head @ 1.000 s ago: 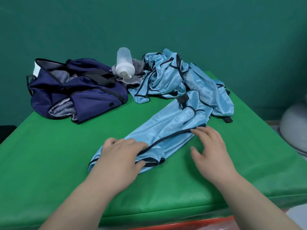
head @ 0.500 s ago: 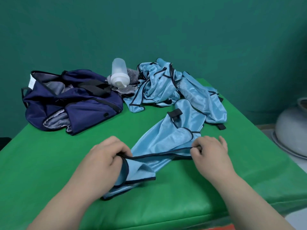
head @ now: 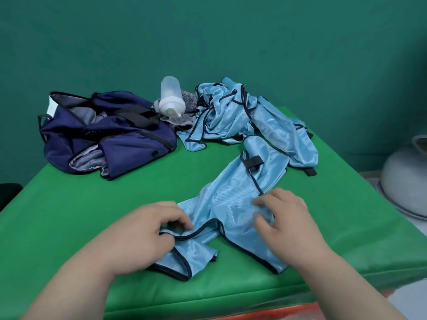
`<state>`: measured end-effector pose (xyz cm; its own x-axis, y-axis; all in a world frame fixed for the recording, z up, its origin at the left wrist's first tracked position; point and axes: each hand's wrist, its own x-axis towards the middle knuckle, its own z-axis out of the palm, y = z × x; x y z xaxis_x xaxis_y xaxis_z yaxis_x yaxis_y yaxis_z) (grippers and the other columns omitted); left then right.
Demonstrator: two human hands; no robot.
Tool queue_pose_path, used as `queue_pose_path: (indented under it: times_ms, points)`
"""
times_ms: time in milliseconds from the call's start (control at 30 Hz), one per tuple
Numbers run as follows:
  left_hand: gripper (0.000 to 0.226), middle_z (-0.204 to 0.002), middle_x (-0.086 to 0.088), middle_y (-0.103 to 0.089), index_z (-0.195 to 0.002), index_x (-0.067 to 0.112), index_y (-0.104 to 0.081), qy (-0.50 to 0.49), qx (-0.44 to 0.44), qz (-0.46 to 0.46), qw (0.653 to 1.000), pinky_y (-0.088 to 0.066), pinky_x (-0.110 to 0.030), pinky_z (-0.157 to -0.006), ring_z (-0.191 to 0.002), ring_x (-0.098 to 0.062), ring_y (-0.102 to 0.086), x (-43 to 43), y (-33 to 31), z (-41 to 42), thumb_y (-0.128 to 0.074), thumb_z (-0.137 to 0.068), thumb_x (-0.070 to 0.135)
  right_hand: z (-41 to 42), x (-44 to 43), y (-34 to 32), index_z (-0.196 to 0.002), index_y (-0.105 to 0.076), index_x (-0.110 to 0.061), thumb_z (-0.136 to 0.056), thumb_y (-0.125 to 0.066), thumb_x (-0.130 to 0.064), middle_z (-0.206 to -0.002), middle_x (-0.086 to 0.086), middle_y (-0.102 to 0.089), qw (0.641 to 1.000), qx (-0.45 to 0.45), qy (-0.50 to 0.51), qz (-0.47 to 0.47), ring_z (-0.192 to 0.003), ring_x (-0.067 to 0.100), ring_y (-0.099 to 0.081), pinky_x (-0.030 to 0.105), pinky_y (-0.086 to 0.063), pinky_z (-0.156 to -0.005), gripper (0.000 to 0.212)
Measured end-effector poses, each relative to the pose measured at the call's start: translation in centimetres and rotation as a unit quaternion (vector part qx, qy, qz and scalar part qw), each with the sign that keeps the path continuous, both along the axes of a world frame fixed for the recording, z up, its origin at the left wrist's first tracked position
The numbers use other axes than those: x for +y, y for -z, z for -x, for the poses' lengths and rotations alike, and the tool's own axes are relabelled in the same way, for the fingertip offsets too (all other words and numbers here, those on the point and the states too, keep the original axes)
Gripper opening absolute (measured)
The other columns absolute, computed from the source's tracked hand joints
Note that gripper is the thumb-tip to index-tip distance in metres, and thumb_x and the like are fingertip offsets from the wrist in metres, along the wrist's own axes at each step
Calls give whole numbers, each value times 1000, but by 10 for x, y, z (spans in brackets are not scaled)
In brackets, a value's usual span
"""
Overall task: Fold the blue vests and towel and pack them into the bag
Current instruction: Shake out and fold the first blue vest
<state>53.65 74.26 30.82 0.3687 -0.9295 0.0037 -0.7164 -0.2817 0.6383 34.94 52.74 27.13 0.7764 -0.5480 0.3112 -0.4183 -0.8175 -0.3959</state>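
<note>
Item: shiny light-blue dark-piped vest (head: 231, 204), being laid out for folding; left hand (head: 147, 236) pinches its piped edge, right hand (head: 284, 225) sits bent-fingered on cloth just right of that pinch, hold uncertain; next likely flattening; open navy fabric bag (head: 111, 139) lies well beyond the pinch.

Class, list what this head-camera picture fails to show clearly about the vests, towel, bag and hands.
Head view:
Vest pile: crumpled, overlapping; count unclear.
Towel: mostly hidden behind the bottle.
Bag: contents hidden by its own folds.
Right hand: fingers blurred; grip on the near vest unclear.
Pale round object: cut off by the right edge.
</note>
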Motion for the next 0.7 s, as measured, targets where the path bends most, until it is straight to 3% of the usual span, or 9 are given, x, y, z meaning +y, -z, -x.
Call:
queue_pose_path:
  times_ms: [67, 133, 200, 300, 400, 467, 567, 700]
  points:
    - [24, -105, 26, -60, -93, 41, -68, -34, -53, 10, 998, -43, -19, -88, -102, 4, -57, -5, 3, 0, -54, -74, 42, -5, 2, 4, -141, -50, -33, -91, -52, -46, -142, -9, -43, 997, 76, 2, -14, -134, 14, -35, 38, -26, -115, 51]
    - [37, -103, 27, -58, -100, 44, -65, -52, -104, 0, 993, -43, -22, -91, -102, 6, -54, -10, 6, 3, -53, -74, 67, -8, 2, 7, -148, -36, -38, -94, -51, -47, -146, -12, -37, 990, 138, -7, -10, -138, 12, -31, 38, -20, -116, 58]
    - [45, -104, 27, -56, -109, 43, -63, -60, -140, -36, 988, -41, -24, -96, -102, 7, -51, -15, 9, 8, -59, -74, 72, -11, 0, 9, -139, -46, -39, -93, -50, -37, -124, -16, -52, 989, 149, -16, 11, -120, 10, -45, 34, -24, -106, 46]
    - [54, -109, 26, -54, -124, 45, -56, -69, -182, -66, 979, -37, -26, -101, -106, 4, -50, -21, 14, 15, -65, -76, 68, -9, 0, 3, -105, -66, -33, -85, -52, -19, -90, -14, -55, 991, 131, -24, -21, -91, 11, -52, 28, -31, -87, 29]
    - [61, -110, 26, -52, -131, 47, -50, -79, -201, -68, 974, -33, -27, -104, -108, 3, -49, -25, 15, 18, -64, -75, 68, -1, 4, -4, -75, -60, -24, -77, -54, -19, -79, -9, -55, 988, 119, -53, -86, -76, 7, -51, 27, -41, -68, 9]
    - [67, -114, 27, -46, -134, 48, -46, -75, -216, -74, 971, -28, -27, -106, -113, 1, -43, -27, 15, 22, -62, -74, 72, 5, 8, -7, -76, -62, -22, -77, -54, -18, -79, -10, -57, 982, 127, -80, -111, -76, 4, -52, 23, -42, -65, 9]
    - [72, -117, 27, -41, -137, 48, -42, -68, -238, -89, 965, -23, -27, -106, -115, -1, -38, -31, 16, 29, -60, -74, 76, 9, 10, -8, -88, -67, -30, -81, -57, -18, -88, -15, -59, 977, 122, -103, -138, -83, 0, -55, 20, -45, -73, 17]
    - [62, -121, 22, -50, -137, 45, -44, -78, -232, -112, 963, -29, -31, -103, -118, -6, -46, -35, 21, 32, -62, -82, 65, 9, 6, -4, -100, -70, -34, -88, -60, -35, -94, -20, -56, 989, 61, -71, -110, -93, -2, -54, 23, -46, -84, 16]
